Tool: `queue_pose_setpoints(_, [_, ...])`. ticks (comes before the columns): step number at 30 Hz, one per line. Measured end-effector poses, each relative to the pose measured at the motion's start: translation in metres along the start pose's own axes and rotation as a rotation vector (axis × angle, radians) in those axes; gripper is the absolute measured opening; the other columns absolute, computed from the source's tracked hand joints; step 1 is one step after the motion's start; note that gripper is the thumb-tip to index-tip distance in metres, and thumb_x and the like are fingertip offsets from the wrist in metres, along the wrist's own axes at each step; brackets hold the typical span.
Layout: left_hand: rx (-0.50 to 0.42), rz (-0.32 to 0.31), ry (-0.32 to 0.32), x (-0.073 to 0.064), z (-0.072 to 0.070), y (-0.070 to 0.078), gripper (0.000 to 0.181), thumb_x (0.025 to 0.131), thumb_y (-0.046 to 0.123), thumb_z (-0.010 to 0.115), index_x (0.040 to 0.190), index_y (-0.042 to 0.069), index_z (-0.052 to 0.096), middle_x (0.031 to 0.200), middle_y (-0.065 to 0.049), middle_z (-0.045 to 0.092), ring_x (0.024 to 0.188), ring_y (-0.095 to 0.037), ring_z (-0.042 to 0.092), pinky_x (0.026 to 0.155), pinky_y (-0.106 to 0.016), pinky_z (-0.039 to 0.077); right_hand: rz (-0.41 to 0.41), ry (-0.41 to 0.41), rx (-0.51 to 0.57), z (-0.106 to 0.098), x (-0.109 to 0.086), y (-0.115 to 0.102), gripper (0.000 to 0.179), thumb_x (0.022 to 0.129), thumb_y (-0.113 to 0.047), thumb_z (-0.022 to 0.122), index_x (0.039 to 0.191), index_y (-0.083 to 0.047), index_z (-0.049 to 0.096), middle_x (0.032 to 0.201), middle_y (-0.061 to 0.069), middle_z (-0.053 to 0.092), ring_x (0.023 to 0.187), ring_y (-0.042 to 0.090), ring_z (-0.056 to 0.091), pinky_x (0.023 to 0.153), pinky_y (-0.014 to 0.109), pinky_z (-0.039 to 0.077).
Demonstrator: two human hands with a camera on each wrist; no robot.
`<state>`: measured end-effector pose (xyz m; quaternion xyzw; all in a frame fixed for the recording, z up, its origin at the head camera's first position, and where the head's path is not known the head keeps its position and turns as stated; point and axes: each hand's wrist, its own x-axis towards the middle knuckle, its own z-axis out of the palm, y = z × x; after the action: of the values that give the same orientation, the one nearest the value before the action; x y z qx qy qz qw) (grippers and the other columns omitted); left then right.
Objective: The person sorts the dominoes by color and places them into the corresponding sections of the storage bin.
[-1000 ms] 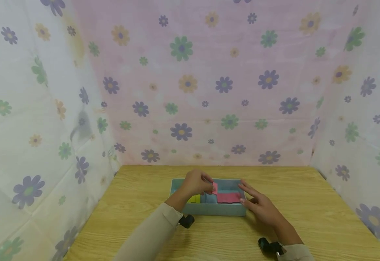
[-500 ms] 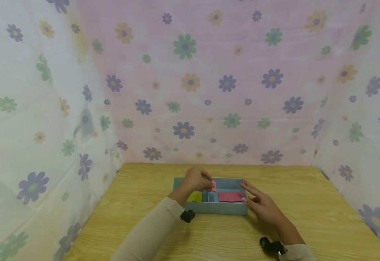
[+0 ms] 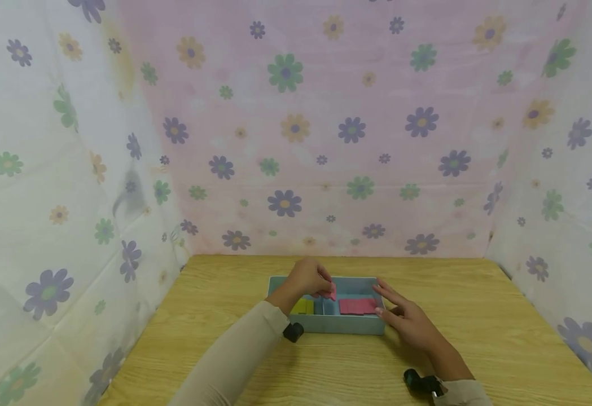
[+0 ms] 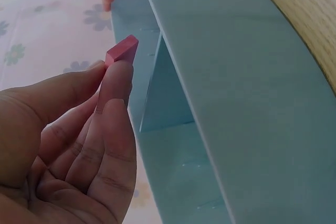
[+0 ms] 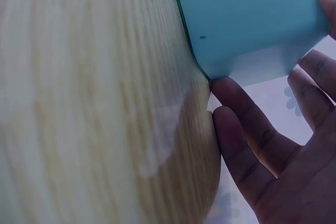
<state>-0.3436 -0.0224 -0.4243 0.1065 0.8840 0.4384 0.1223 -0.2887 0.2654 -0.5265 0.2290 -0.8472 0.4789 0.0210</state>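
Note:
A shallow blue box (image 3: 336, 325) stands on the table, split by a divider into compartments. Over its middle, my left hand (image 3: 309, 278) pinches a small pink rectangular block (image 4: 122, 51) between thumb and fingertips, held above the box rim. Pink blocks (image 3: 358, 306) lie flat, side by side, in the right compartment. In the left part are yellow blocks (image 3: 303, 306), partly hidden by my left wrist. My right hand (image 3: 409, 321) rests at the box's right end, thumb by the front corner and fingers towards the back. In the right wrist view its spread fingers touch the end wall.
The wooden table (image 3: 346, 366) extends around the box on all sides. Flower-patterned cloth (image 3: 316, 141) hangs behind it and along both sides. A black wrist camera (image 3: 293, 332) sits by my left cuff, near the box's front wall.
The pink block in my left hand has turned a little and shows less of its face than a second ago. My right hand stays at the box's end. The head view shifts slightly.

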Motion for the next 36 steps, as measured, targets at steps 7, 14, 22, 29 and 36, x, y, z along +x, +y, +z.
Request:
queue_pose_setpoints(7, [0.048,0.004,0.003,0.004,0.002,0.003,0.006,0.092,0.010,0.079,0.094,0.004,0.080,0.073,-0.004,0.076,0.066,-0.016,0.075,0.065,-0.034,0.064,0.008,-0.009,0.003,-0.001,0.000,-0.002,0.058,0.108,-0.031,0.057,0.162,-0.019,0.038,0.173,-0.004,0.016,0.106,0.015,0.066,0.080,0.028,0.056])
queue_pose_setpoints(14, [0.096,0.011,0.004,0.010,0.008,0.004,0.004,0.088,0.007,0.082,0.086,0.005,0.081,0.070,-0.002,0.076,0.061,-0.015,0.074,0.059,-0.032,0.062,0.002,-0.008,0.018,-0.002,0.000,-0.004,0.058,0.108,-0.029,0.057,0.162,-0.018,0.038,0.173,-0.002,0.016,0.104,0.015,0.067,0.080,0.028,0.056])
queue_pose_setpoints(22, [0.136,0.002,-0.005,0.011,0.011,0.005,0.009,0.087,0.006,0.084,0.078,0.007,0.080,0.066,-0.003,0.075,0.062,-0.016,0.075,0.054,-0.029,0.060,-0.005,-0.009,0.020,0.000,0.000,-0.001,0.059,0.108,-0.031,0.058,0.162,-0.018,0.038,0.173,-0.002,0.017,0.105,0.016,0.066,0.078,0.028,0.056])
queue_pose_setpoints(29, [0.169,0.012,-0.011,0.013,0.012,0.006,0.010,0.089,0.004,0.081,0.079,0.005,0.081,0.066,-0.003,0.074,0.064,-0.020,0.076,0.057,-0.032,0.062,-0.006,-0.006,0.026,0.000,0.001,-0.001,0.059,0.108,-0.030,0.058,0.162,-0.016,0.038,0.174,0.000,0.016,0.105,0.016,0.066,0.077,0.028,0.056])
queue_pose_setpoints(36, [0.165,0.006,0.003,0.012,0.013,0.009,0.007,0.089,0.003,0.079,0.083,0.003,0.080,0.071,-0.006,0.075,0.073,-0.028,0.078,0.063,-0.037,0.064,-0.016,-0.004,0.022,0.000,0.001,-0.001,0.059,0.108,-0.029,0.058,0.161,-0.016,0.039,0.173,0.001,0.017,0.109,0.014,0.066,0.080,0.027,0.057])
